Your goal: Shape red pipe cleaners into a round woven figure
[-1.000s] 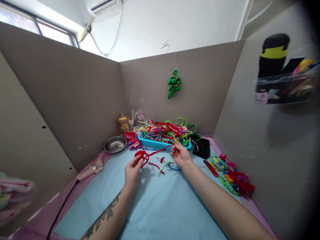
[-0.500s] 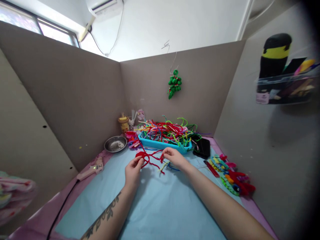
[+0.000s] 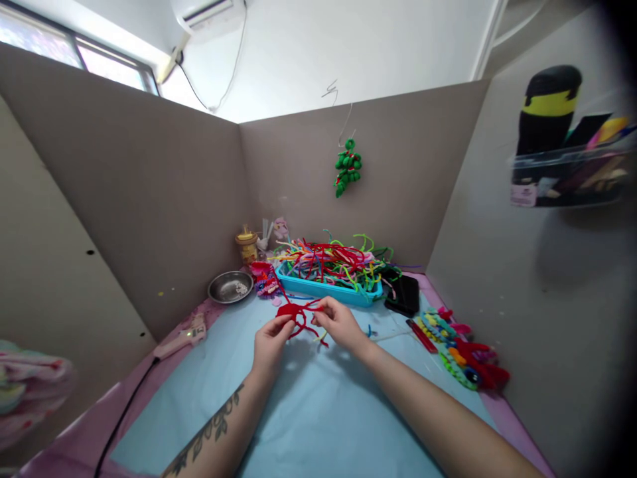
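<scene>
A red piece of bent pipe cleaners (image 3: 287, 310), with several loose strands sticking out, is held up between my two hands above the blue sheet (image 3: 318, 411). My left hand (image 3: 273, 335) pinches its lower left part between thumb and fingertips. On the other side, my right hand (image 3: 338, 322) pinches a red strand; the fingertips partly cover it. Below and beside the right hand, a pale yellow strand (image 3: 321, 337) and a bit of blue strand (image 3: 369, 330) show. Just behind the hands stands a light blue tray (image 3: 323, 289) heaped with pipe cleaners (image 3: 333, 260) in many colours.
A metal bowl (image 3: 230, 287) with small pale bits and a corded pink glue gun (image 3: 184, 336) lie at left. To the right are a black phone (image 3: 402, 296), a red tool (image 3: 421, 336) and finished colourful pieces (image 3: 462, 355). Grey panels (image 3: 298, 166) enclose the table.
My right hand has moved slightly left and down, closer to my left hand. My left hand has shifted a little right, and the red piece moved with it.
</scene>
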A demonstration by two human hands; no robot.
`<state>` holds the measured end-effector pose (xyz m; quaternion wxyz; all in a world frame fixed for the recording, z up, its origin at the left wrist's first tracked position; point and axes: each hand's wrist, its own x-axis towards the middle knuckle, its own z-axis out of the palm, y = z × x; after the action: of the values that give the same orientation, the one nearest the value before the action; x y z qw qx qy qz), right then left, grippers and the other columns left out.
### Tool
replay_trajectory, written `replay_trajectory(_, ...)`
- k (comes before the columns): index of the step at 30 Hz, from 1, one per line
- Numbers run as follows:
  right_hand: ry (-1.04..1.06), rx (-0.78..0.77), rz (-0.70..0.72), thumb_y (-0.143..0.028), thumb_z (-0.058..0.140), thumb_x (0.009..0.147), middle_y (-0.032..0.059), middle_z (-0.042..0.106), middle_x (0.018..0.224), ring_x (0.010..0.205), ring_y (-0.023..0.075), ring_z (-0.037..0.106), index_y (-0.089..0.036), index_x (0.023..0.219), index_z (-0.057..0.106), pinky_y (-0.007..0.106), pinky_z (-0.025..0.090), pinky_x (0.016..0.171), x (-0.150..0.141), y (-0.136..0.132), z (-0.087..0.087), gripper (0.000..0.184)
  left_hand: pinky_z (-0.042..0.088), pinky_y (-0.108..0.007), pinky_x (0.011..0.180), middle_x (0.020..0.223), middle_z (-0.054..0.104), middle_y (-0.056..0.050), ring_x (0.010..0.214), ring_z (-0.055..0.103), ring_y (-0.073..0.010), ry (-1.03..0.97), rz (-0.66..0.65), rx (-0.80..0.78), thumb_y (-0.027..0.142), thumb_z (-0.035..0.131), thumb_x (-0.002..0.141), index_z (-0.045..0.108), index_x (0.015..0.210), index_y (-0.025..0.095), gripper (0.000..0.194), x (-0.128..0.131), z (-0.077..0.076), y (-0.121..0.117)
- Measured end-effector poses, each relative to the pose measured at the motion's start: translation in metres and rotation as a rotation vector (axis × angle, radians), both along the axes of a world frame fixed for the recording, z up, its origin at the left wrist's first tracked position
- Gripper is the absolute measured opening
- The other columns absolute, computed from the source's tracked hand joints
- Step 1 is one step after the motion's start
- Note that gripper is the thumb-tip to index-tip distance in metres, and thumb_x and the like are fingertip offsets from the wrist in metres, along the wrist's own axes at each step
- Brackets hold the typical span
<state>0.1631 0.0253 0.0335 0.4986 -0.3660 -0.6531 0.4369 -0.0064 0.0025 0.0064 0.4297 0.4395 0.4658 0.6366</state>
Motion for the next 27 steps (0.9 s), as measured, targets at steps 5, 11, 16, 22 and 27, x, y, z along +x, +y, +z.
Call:
replay_trajectory(5,0.084,-0.135,0.070,-0.026,0.058,0.069,-0.0024,0.058,0.061,0.057,0.0117,0.054,-0.019,0.074,0.048,0.022,0.040,0.055,-0.007,-0.009,0.003,0.013,0.050,-0.028,0.069,0.077,0.071,-0.007,0.071,0.064,-0.0184,0.042,-0.072,0.013,0.029,0.073,0.059,0.071,0.080,0.015,0.025,0.006,0.002,-0.007)
replay_trajectory(11,0.103,-0.253,0.103,-0.031,0.066,0.062,-0.0047,0.050,0.050,0.046,0.0071,0.041,-0.016,0.065,0.055,0.019,0.029,0.044,-0.017,-0.011,-0.002,0.019,0.050,-0.029,0.069,0.077,0.071,-0.007,0.072,0.065,-0.0198,0.095,-0.057,0.028,0.029,0.073,0.059,0.071,0.076,0.015,0.023,0.007,0.004,-0.009)
replay_trajectory(16,0.147,-0.429,0.059,-0.028,0.065,0.060,-0.0098,0.037,0.035,0.033,0.0045,0.028,-0.016,0.065,0.056,0.019,0.020,0.035,-0.016,-0.007,-0.005,0.015,0.050,-0.029,0.069,0.078,0.071,-0.007,0.071,0.065,-0.0190,0.105,-0.085,0.047,0.029,0.073,0.060,0.071,0.077,0.015,0.022,0.006,-0.001,-0.006)
replay_trajectory(22,0.015,-0.458,0.131,-0.025,0.060,0.066,-0.0087,0.040,0.030,0.029,0.0048,0.028,-0.016,0.063,0.057,0.019,0.018,0.032,-0.015,-0.015,0.000,0.009,0.050,-0.027,0.065,0.075,0.071,-0.006,0.068,0.064,-0.0175,0.113,-0.130,0.057,0.030,0.072,0.062,0.070,0.077,0.015,0.021,0.004,-0.006,-0.002)
replay_trajectory(27,-0.036,-0.633,0.210,-0.034,0.057,0.072,-0.0080,0.048,0.036,0.028,0.0044,0.035,-0.017,0.073,0.056,0.016,0.018,0.031,-0.015,-0.018,0.001,0.018,0.050,-0.027,0.062,0.070,0.069,-0.006,0.063,0.063,-0.0170,0.106,-0.110,0.063,0.031,0.072,0.061,0.069,0.076,0.014,0.022,0.004,-0.004,-0.003)
